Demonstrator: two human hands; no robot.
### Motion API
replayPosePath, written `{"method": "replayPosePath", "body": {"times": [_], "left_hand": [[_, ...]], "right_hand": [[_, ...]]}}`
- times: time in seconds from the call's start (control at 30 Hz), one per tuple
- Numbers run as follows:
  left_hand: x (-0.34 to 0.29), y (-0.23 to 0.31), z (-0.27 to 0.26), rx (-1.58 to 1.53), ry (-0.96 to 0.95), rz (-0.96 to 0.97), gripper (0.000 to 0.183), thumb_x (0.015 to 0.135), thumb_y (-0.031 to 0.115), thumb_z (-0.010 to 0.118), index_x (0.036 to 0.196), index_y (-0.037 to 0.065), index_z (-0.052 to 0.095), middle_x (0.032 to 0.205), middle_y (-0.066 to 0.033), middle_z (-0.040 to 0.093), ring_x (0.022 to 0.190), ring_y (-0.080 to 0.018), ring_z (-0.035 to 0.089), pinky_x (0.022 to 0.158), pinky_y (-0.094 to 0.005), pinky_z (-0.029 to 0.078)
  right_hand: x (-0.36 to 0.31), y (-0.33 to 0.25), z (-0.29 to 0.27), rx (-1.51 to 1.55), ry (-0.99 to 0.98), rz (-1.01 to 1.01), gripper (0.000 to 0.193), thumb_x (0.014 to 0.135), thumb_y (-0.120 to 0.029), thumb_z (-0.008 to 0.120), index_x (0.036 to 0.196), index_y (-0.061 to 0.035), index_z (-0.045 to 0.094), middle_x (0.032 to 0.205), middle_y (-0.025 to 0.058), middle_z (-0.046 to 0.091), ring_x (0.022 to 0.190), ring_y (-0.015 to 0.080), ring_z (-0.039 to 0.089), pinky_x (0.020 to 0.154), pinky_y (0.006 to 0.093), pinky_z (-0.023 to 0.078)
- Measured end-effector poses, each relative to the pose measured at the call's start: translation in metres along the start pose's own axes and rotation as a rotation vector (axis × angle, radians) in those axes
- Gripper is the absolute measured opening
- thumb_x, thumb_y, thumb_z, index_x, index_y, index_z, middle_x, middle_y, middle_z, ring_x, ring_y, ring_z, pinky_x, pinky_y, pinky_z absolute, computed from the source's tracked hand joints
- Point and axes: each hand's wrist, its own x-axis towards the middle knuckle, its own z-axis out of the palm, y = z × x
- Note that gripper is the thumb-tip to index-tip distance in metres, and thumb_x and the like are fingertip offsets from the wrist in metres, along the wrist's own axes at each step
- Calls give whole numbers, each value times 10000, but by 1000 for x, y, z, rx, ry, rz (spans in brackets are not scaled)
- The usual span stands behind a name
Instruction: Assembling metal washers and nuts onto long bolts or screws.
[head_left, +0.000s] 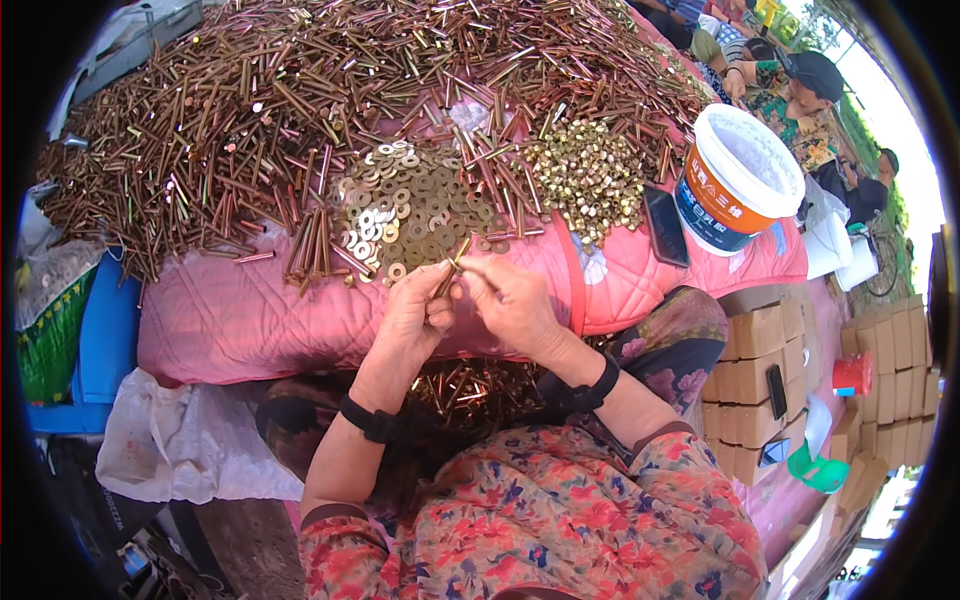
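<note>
Just in front of the piles, my left hand (413,303) is closed around a slim brass-coloured bolt (461,249), its tip sticking up past the fingers. My right hand (512,304) pinches at the same bolt from the other side, thumb and fingertips together; any small part between them is too hidden to tell. Right beyond the hands lies a heap of flat round washers (430,220). To its right is a pile of small brass-coloured nuts (588,175). A large spread of loose coppery bolts (250,130) covers the far side and the left.
The piles lie on a pink quilted cover (250,315). A phone (664,226) and a white bucket (738,180) stand at the right. Cardboard boxes (745,385) are stacked lower right, a white plastic sack (180,440) hangs at the left, and other people sit at the far right.
</note>
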Motion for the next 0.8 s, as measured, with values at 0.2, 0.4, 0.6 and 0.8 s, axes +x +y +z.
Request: {"method": "replayPosePath", "body": {"times": [0.2, 0.4, 0.6, 0.8], "left_hand": [[-6, 4, 6, 118, 119, 116, 51, 846, 103, 607, 868, 96, 561, 666, 22, 516, 466, -28, 367, 427, -166, 301], [-6, 9, 0, 237, 170, 199, 60, 827, 115, 639, 832, 77, 592, 669, 10, 549, 482, -19, 394, 430, -165, 299], [-12, 26, -5, 369, 108, 326, 78, 793, 88, 673, 822, 21, 646, 706, -12, 615, 545, -26, 490, 478, -172, 372], [-17, 33, -8, 416, 172, 380, 68, 798, 69, 667, 820, 5, 654, 643, 13, 584, 442, 9, 355, 401, -150, 234]], "right_hand": [[48, 85, -40, -606, 66, 290, 142, 773, -152, 605, 847, -31, 603, 787, 179, 618, 770, 366, 600, 687, 455, 470], [51, 99, -42, -627, -38, 433, 190, 745, -156, 617, 865, -9, 607, 860, 204, 591, 825, 368, 587, 739, 455, 468], [28, 42, -47, -378, -85, 279, 197, 794, -61, 570, 978, -65, 640, 893, 138, 584, 820, 326, 588, 718, 394, 464], [22, 24, -39, -155, -189, 44, 195, 780, -4, 564, 959, -34, 636, 865, 131, 566, 802, 297, 587, 700, 358, 473]]}}
